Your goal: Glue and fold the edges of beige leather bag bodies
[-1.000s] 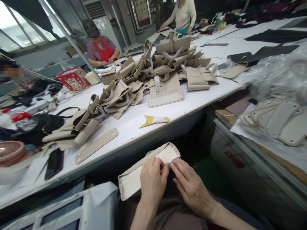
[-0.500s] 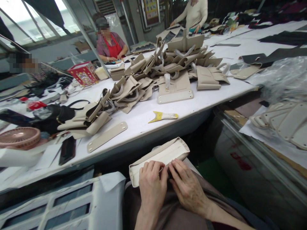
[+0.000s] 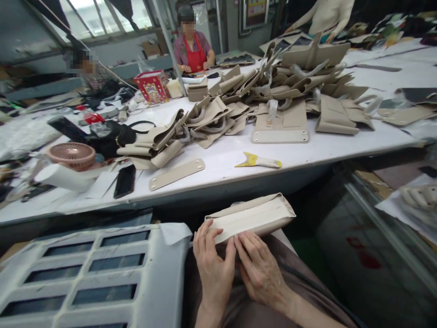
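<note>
Both hands press flat on the near edge of a long beige leather bag panel with a pale lining (image 3: 252,217), fingers extended and close together rather than curled around it. The left hand (image 3: 213,264) covers the panel's left end, its fingertips on the lining near the corner; the right hand (image 3: 259,269) lies just beside it, touching it at the thumbs, with its fingers on the panel's lower edge near the middle. The panel rests on the person's lap, tilted slightly up to the right, and most of its length runs out to the right beyond both hands, below the front edge of the white worktable (image 3: 218,182).

On the table, straight above the panel, lies a yellow scraper with a white handle (image 3: 257,161). To its left sits 1 flat beige leather strip with metal studs (image 3: 176,174), then a black phone (image 3: 124,181). A big heap of beige leather bag parts (image 3: 273,95) fills the middle of the table. A pink round fan (image 3: 71,155) stands at the left. A person in a red apron (image 3: 194,50) sits at the far side.
</note>
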`<move>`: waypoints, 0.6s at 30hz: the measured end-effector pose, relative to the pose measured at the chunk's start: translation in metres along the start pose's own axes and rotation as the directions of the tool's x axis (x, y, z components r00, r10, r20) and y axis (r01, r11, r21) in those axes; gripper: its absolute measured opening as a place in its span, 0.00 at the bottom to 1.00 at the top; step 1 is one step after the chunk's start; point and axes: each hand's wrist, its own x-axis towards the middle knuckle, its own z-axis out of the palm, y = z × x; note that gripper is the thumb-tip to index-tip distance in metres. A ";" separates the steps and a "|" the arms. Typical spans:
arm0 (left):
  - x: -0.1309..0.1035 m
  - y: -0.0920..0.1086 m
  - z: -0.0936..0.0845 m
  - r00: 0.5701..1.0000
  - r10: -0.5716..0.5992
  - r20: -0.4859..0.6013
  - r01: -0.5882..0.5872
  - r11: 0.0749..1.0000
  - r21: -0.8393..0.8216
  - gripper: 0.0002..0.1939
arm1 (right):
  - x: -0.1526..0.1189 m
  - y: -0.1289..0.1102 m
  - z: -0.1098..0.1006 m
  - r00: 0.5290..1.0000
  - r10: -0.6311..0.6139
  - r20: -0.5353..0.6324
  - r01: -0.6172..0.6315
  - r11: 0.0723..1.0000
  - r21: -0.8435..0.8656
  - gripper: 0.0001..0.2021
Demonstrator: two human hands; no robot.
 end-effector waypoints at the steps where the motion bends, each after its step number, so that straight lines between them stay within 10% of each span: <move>1: -0.002 -0.002 0.001 0.998 -0.054 -0.013 0.054 0.997 -0.047 0.12 | 0.002 -0.002 0.001 1.000 -0.009 0.005 0.009 1.000 0.005 0.25; 8: -0.017 -0.016 0.006 0.892 -0.452 0.024 0.390 0.741 -0.546 0.27 | 0.014 -0.010 0.007 0.999 -0.043 0.015 0.043 0.999 -0.016 0.22; 11: -0.029 -0.031 0.016 0.734 -0.645 0.215 0.534 0.352 -0.769 0.29 | 0.015 -0.010 0.007 0.999 -0.052 0.001 0.052 0.997 -0.055 0.20; 14: -0.041 -0.046 0.036 0.475 -0.699 0.534 0.654 -0.126 -0.746 0.29 | 0.014 -0.009 0.007 0.997 -0.077 -0.002 0.077 0.993 -0.091 0.20; 16: -0.049 -0.047 0.050 0.390 -0.660 0.642 0.732 -0.201 -0.651 0.30 | 0.013 -0.008 0.007 0.996 -0.087 -0.010 0.086 0.992 -0.097 0.20; 18: -0.059 -0.035 0.062 0.410 -0.662 0.627 0.779 -0.103 -0.618 0.22 | 0.013 -0.006 0.007 0.996 -0.091 -0.018 0.089 0.992 -0.091 0.19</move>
